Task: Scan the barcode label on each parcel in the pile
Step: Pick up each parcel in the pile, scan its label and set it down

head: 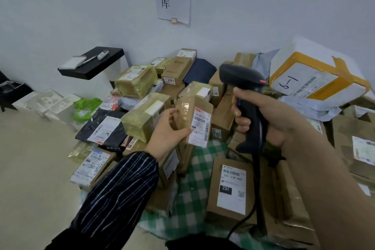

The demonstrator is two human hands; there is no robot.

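Cardboard under glossy tape: that is the small parcel (185, 110) the left hand (168, 128) holds up over the pile (140, 85), above the far edge of the green-checked cloth (194, 180) that carries the heap. The fingers curl round its left side, with the thumb pressed across the lower front just beside the white label (199, 128). The label faces the person and tilts a little, and its barcodes are uncovered (though the thumb tip is very close to the label's lower corner).

Just right of it, the black scanner (241, 81) stands upright in the right hand (269, 115). The fingers are wrapped round the grip and one lies at the trigger. Its head sits above and beside the parcel, and I cannot tell where its window points.

To do this scan well, I would say:
- slide the thumb off the label's edge;
- turn the label flat toward the scanner head;
- tip the head down so the beam crosses the bars squarely;
- angle the parcel so the tape does not glare.
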